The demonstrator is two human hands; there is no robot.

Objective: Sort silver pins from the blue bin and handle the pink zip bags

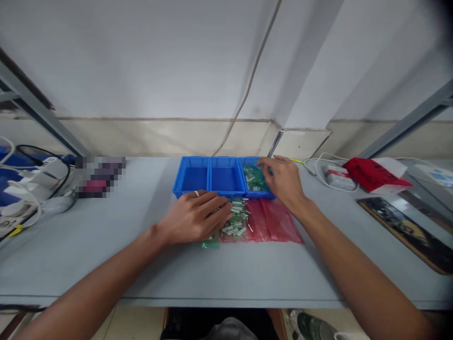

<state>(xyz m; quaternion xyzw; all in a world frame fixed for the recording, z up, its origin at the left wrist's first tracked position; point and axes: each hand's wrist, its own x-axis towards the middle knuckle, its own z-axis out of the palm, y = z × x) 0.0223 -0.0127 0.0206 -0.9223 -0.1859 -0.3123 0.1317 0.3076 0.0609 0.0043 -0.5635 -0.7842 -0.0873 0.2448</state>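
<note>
My left hand (198, 215), with a ring on one finger, lies palm down over the clear plastic bags on the table, its fingers stretched out and slightly bent. Under its fingertips is a clear bag of small metal parts (235, 222); a green-tinted bag corner (211, 243) pokes out below the palm. A red plastic bag (272, 221) lies flat to the right. Over the right compartment of a blue bin (193, 160) hangs my right hand (281, 177), thumb and index finger bent and apart, nothing visible between them. Small parts with green (254, 177) fill that compartment.
The bin's left and middle compartments show bare blue floors. Chargers and cables (38, 184) crowd the left side. To the right are a small white box (339, 177), a red packet (375, 174) and a phone (406, 231). A wall stands behind the table.
</note>
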